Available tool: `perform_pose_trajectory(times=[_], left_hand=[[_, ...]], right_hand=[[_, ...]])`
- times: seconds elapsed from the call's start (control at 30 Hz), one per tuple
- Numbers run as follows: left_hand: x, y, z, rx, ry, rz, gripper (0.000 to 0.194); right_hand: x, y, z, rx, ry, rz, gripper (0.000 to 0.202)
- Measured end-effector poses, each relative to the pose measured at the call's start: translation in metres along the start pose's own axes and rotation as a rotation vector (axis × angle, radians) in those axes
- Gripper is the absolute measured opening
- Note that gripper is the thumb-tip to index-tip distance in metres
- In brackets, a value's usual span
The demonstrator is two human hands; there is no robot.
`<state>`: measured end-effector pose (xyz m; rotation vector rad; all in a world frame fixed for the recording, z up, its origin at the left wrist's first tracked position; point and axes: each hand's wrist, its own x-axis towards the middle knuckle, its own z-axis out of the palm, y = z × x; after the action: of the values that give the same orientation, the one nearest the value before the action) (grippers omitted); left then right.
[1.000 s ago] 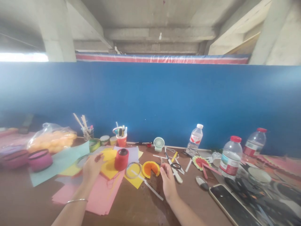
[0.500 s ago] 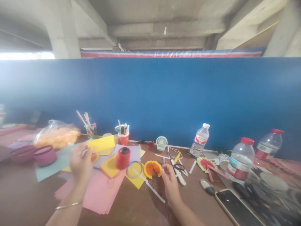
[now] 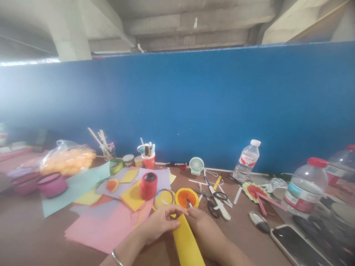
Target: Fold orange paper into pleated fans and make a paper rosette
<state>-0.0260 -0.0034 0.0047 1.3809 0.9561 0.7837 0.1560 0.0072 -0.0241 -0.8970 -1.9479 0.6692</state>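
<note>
A long folded strip of yellow paper (image 3: 187,242) slants toward me at the bottom of the head view. My left hand (image 3: 163,223) is closed on its upper left edge, thumb on the paper's face. Along the right edge, my right hand (image 3: 203,227) is closed against the same paper, its fingertips partly hidden. Just beyond both hands lies a pleated orange and yellow paper rosette (image 3: 183,195) with a gap in it. Scissors (image 3: 215,197) rest to its right, and a ring-shaped roll of tape (image 3: 155,201) lies to its left.
Coloured paper sheets (image 3: 94,231) spread at left, with a red thread spool (image 3: 149,186) on them. A small fan (image 3: 196,165) and a water bottle (image 3: 246,159) stand at the back. On the right are a paper fan (image 3: 256,194), a larger bottle (image 3: 303,188) and a phone (image 3: 296,245).
My left hand has come from the paper pile at left to the front middle with the yellow paper. My right hand has left the rosette and joined it. The view has shifted slightly.
</note>
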Motion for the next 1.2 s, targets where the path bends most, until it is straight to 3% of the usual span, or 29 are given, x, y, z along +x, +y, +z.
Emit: perform_pose_trajectory(times=[0.1,0.3,0.43,0.6,0.77,1.0,1.2], left_hand=[[0.006,-0.009,0.000,-0.049,0.127,-0.032,0.016],[0.018,-0.022,0.000,-0.018,0.490,0.032,0.021],[0.022,-0.028,0.003,-0.049,0.609,0.090,0.022],[0.025,-0.038,0.002,-0.047,0.570,0.067,0.027],[0.021,-0.035,0.003,0.020,0.535,0.057,0.022],[0.017,-0.028,0.008,0.479,0.328,0.098,0.014],[0.014,-0.026,0.009,0.599,0.313,0.153,0.013]], right_hand=[[0.005,0.014,-0.007,-0.013,-0.071,0.012,0.013],[0.014,0.032,-0.015,-0.003,0.029,0.151,0.021],[0.012,0.031,-0.017,0.130,0.102,0.215,0.030],[0.012,0.029,-0.018,0.128,0.051,0.287,0.021],[0.013,0.026,-0.020,0.008,-0.047,0.297,0.015],[0.011,0.019,-0.021,-0.129,-0.160,0.152,0.015],[0.013,0.013,-0.027,-0.104,-0.270,0.053,0.024]])
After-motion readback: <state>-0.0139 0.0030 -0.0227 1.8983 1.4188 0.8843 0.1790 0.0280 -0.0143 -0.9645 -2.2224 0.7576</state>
